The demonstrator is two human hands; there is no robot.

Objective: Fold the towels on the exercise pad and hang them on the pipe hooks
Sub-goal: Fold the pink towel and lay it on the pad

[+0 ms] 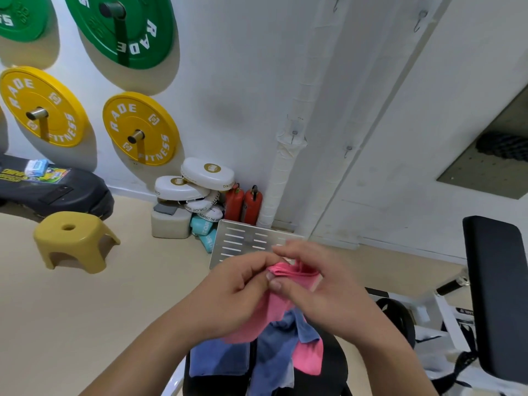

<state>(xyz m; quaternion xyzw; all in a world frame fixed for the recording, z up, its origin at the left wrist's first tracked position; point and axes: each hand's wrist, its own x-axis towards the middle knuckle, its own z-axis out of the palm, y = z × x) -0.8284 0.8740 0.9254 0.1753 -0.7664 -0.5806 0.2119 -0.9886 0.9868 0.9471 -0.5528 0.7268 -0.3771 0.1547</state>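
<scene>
Both hands meet in front of the chest, forearms rising from the near edge and converging. The left hand has its fingers curled inward, thumb and fingertips pinching the top edge of a pink towel. The right hand faces it, fingers bent over the same bunched, layered edge with the thumb on the near side, so both hands grip the cloth close together, their knuckles almost touching. The towel is lifted off the surface and hangs down between the wrists.

Just below, blue towels lie crumpled on a black pad. A further pink patch lies beside them on the right; I cannot tell whether it belongs to the held towel.

Beyond the hands a slotted metal plate leans near the wall. Behind it a pipe wrapped in white tape runs up the wall, with small hooks on and beside it. Two red fire extinguishers stand left of the pipe's foot. Far left are a yellow stool on the floor and yellow and green weight plates on the wall. A black bench back stands at the right.
</scene>
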